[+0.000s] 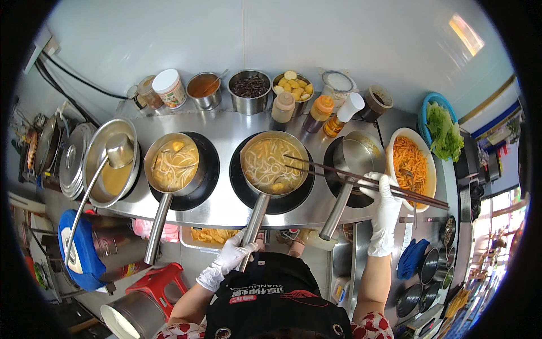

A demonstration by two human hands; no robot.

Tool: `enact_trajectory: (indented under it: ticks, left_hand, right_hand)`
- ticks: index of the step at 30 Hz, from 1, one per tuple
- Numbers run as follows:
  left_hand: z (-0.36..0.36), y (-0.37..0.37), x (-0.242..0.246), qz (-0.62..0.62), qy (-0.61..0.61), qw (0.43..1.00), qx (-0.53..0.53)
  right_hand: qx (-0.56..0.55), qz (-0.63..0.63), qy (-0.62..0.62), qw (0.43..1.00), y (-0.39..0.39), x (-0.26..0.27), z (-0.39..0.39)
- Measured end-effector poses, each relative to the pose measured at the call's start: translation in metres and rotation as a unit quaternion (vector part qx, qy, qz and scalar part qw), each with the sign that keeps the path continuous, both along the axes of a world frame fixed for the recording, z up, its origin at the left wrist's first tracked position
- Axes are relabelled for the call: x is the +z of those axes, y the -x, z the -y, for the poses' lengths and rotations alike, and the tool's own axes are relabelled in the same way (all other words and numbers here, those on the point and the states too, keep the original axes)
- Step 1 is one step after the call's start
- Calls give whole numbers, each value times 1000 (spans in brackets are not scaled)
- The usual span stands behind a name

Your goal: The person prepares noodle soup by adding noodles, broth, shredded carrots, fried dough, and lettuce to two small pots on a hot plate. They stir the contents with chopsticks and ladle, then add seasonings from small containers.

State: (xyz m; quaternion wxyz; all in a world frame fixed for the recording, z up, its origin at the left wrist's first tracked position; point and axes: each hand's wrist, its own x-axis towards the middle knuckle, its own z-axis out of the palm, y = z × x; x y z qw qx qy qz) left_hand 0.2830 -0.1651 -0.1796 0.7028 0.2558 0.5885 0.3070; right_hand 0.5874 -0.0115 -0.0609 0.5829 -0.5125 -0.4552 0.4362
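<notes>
My gloved left hand (232,257) is closed around the metal handle of the middle saucepan (256,229), which holds noodles in yellowish broth (273,163). In my gloved right hand (383,207) is a pair of long dark chopsticks (338,170), slightly apart, their tips over or in the noodles. A second saucepan (159,224) of noodles and broth stands on the left burner. Below the chopsticks, on the right burner, stands a third saucepan (360,152) with no noodles seen in it. Close to my right hand is a white bowl of shredded orange vegetables (408,161) with a utensil in it.
Squeeze bottles (319,113) and steel pots of dark strips (250,90) and yellow pieces (292,87) line the back. A wide steel bowl with a ladle (120,150) stands left. Lettuce fills a blue basket (428,104) at right. A red stool (159,282) is below.
</notes>
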Motion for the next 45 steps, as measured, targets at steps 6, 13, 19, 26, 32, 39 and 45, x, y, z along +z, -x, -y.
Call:
enact_trajectory:
  ticks: [6,13,19,26,32,39,45]
  left_hand:
    - [4,8,-24,-40,-59,997,-37]
    - [-18,15,-16,-219,-232,934,159]
    - [-31,-4,30,-273,-367,876,155]
    - [-17,-136,77,-193,-412,890,5]
    - [33,-283,80,-231,-485,839,-91]
    - [133,-457,75,-149,-474,853,-163]
    - [182,-552,89,-157,-436,850,-249]
  right_hand:
    - [-101,-118,66,986,-18,-54,26]
    - [-119,-194,87,970,-19,-73,50]
    - [-41,-27,33,998,-17,-80,76]
    - [-29,-538,-42,841,-109,-54,146]
    - [-116,-508,-158,839,-281,-25,305]
    - [-356,-394,-300,792,-471,9,523]
    - [-593,-292,-382,646,-572,18,685]
